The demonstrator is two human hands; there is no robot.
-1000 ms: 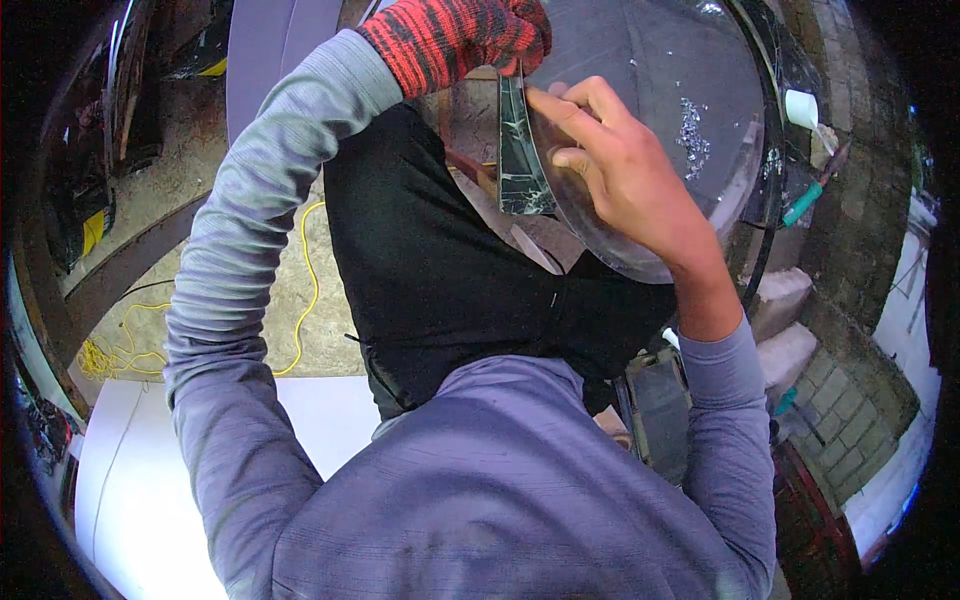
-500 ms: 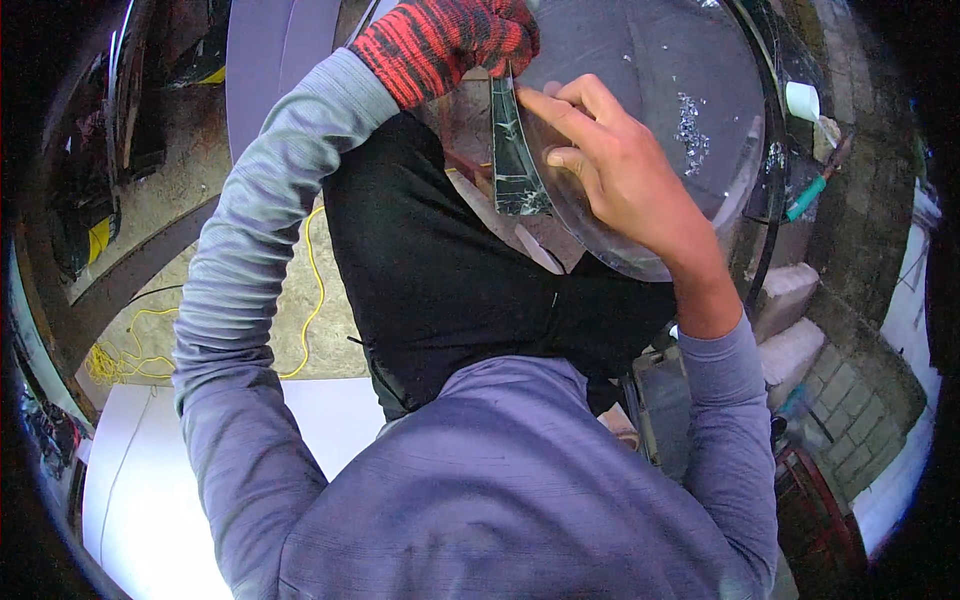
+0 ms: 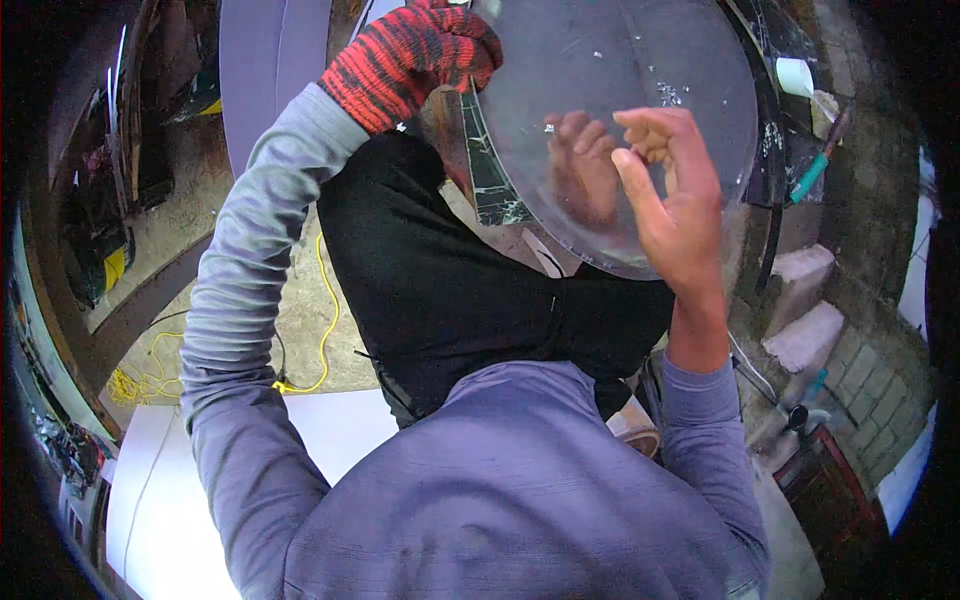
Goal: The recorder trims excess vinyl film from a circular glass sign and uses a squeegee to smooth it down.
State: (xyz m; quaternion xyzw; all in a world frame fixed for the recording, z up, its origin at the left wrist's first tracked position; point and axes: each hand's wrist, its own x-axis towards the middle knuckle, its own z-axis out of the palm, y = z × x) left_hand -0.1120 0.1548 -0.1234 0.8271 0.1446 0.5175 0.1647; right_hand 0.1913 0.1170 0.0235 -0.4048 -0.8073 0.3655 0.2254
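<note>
Left hand [image 3: 415, 55], in a red-and-black knit glove, is closed on the upper-left rim of a round glass pane [image 3: 620, 130], probably the glove guards against the cut edge. Right hand [image 3: 670, 200], bare, is open, fingers half-curled, palm against the pane's lower right, steadying it; its reflection shows in the glass. Pane is held tilted above the lap. Farther right: white tape roll [image 3: 795, 75], teal-handled tool [image 3: 810, 175], brick wall [image 3: 880, 330]. No labels legible.
</note>
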